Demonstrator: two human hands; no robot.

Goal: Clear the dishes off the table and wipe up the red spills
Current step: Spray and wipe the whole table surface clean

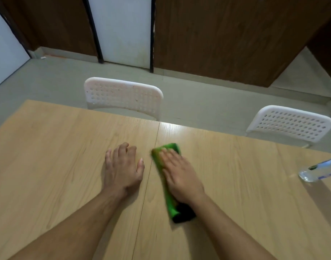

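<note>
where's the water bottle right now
In the head view, the clear water bottle lies on the table's far right edge, right of the green cloth.

table (57, 147) left half: open | right edge: bottle (318, 170) lying

No legible text, brand, number or sign. Clear plastic bottle (319, 170), lying near right edge of table (57, 156): label with blue and dark print, too blurred to read. No markings on other surfaces.
</note>
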